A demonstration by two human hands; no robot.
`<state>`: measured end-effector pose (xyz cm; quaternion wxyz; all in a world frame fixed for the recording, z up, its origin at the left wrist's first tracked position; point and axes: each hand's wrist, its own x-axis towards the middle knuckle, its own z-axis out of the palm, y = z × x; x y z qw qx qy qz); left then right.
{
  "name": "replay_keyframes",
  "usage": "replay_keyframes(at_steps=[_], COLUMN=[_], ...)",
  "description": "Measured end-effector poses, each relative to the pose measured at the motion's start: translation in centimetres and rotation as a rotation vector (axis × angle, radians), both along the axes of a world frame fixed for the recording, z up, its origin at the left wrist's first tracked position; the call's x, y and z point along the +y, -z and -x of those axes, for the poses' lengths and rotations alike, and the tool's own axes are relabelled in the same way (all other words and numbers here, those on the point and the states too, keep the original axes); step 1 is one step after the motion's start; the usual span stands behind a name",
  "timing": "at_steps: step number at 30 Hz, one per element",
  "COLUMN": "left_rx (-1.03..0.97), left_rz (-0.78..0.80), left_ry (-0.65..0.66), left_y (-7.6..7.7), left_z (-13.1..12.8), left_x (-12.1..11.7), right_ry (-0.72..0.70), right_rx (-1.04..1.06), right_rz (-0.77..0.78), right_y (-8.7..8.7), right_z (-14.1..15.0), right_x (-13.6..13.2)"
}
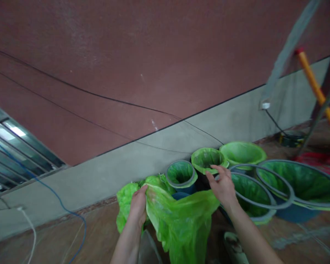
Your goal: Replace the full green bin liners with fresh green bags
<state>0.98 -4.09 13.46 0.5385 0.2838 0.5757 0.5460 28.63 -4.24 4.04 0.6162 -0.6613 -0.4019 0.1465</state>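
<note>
A bright green plastic bag (187,220) hangs in front of me, wide at the top and crumpled lower down. My left hand (138,205) is closed on its upper left edge. Over the bag's upper right corner is my right hand (222,185), thumb and fingers apart. Whether its palm side touches the bag is hidden. Just beyond the right hand stands a small bin (209,151) lined with green plastic. Between the hands, farther back, is another lined bin (194,174) with a grey rim. More crumpled green plastic (125,205) lies behind my left hand.
Larger lined bins (299,216) stand at the right, with a loose grey ring (290,189) across them. A wall (143,159) runs behind. A blue cable (63,207) trails at left; a yellow handle (313,79) leans at right. My shoe (232,244) is below.
</note>
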Motion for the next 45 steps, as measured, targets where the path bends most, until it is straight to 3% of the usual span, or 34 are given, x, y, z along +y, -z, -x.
replay_keyframes(at_steps=[4, 7, 11, 14, 20, 24, 27, 31, 34, 39, 42, 45], left_rx=[-0.158, -0.234, -0.261, -0.21, 0.041, 0.074, 0.038, -0.014, -0.052, -0.166, -0.262, -0.299], left_rz=[0.248, 0.259, 0.231, 0.183, 0.029, -0.019, -0.014, 0.021, 0.047, 0.052, 0.035, 0.003], left_ry=[0.196, 0.247, 0.205, 0.174, 0.052, 0.029, 0.062, 0.046, 0.008, -0.01, 0.01, -0.018], left_y=[1.0, 1.3, 0.9, 0.4, 0.5, 0.8, 0.5, -0.2, -0.5, -0.6, -0.4, 0.0], left_z=[-2.4, -3.1, -2.5, -1.6, -0.6, -1.1, -1.3, -1.6, -1.9, -3.0, -3.6, -4.2], left_x=[1.4, 2.0, 2.2, 2.0, 0.2, -0.9, -1.4, -1.6, -1.5, -1.0, -0.8, -0.7], right_ry=[-0.752, -0.942, -0.89, -0.769, -0.627, -0.578, -0.533, -0.395, -0.426, -0.536, -0.412, -0.201], right_rx=[0.134, -0.047, -0.199, -0.204, 0.302, 0.407, 0.25, -0.214, -0.426, -0.541, -0.521, -0.447], right_rz=[0.019, 0.07, 0.162, 0.222, 0.136, 0.114, 0.108, 0.189, 0.263, 0.325, 0.325, 0.121], right_y=[-3.0, -2.8, -0.6, 0.6, 1.1, 0.9, 0.6, 0.6, 0.9, 1.6, 1.1, -0.5], right_z=[4.3, 6.3, 6.8, 6.0, 2.0, 0.0, -0.7, -0.9, -0.2, 1.2, 1.1, 1.0], right_x=[-2.8, -4.2, -3.7, -2.2, -0.1, 0.6, 0.9, 1.2, 1.1, 1.2, 1.6, 1.5])
